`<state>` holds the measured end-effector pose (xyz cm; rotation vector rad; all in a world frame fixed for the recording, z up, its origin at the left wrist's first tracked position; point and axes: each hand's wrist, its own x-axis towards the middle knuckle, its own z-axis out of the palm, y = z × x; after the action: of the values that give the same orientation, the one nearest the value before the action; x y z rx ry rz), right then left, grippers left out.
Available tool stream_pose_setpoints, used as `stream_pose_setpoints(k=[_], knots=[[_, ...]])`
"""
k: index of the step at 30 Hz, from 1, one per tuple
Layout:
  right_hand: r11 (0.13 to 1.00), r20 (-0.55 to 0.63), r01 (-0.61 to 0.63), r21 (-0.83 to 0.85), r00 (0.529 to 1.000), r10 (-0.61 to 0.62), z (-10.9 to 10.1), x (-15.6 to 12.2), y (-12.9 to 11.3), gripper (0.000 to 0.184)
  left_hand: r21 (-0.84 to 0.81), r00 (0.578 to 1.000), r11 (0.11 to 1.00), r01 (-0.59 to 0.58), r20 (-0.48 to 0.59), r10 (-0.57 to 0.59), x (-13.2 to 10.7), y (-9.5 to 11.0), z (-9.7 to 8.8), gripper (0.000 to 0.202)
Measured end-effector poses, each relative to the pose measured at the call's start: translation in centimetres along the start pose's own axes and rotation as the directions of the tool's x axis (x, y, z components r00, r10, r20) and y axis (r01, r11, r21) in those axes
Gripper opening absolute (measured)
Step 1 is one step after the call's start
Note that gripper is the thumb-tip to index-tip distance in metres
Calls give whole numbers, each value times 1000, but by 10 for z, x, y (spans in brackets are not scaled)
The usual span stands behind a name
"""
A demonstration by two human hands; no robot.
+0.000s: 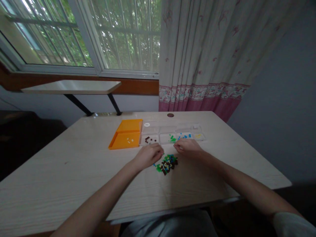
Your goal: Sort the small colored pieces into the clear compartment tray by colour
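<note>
On the pale table, between our forearms, we have a loose pile of small pieces — green, blue, brown and cream. Our left hand is just beside its left edge, our right hand beyond it to the right, by the clear tray. Both hands' fingers are curled in, but we cannot tell whether they pinch anything. Brown, green, blue and yellow bits line the tray's front row — left of it, an orange tray holds a few pale ones.
</note>
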<state>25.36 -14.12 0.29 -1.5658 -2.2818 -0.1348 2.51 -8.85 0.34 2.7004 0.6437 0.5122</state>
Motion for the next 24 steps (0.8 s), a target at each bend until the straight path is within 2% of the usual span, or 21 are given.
stream_pose_setpoints(k=[2, 4, 10, 17, 19, 24], knots=[[998, 12, 63, 26, 998, -63, -1, 2, -9, 11, -53, 997, 998, 15, -75, -19, 0, 3, -2, 16], [990, -25, 124, 72, 992, -122, 0, 3, -15, 11, -91, 992, 996, 16, -125, -27, 1, 6, -4, 16], [952, -169, 247, 182, 961, -217, 4, 6, -23, 12, -126, 991, 992, -15, -136, -2, 2, 11, -5, 16], [948, -246, 230, 220, 954, -174, 11, 10, -21, 17, -140, 980, 989, 40, -188, -66, 3, 9, -5, 19], [953, -298, 203, 226, 946, -131, 13, 11, -15, 18, -137, 984, 988, 71, -151, -92, 3, 6, -5, 19], [950, -423, 184, 251, 904, -63, 15, 10, 0, 17, -136, 997, 989, 64, 45, -58, 1, -1, -1, 15]])
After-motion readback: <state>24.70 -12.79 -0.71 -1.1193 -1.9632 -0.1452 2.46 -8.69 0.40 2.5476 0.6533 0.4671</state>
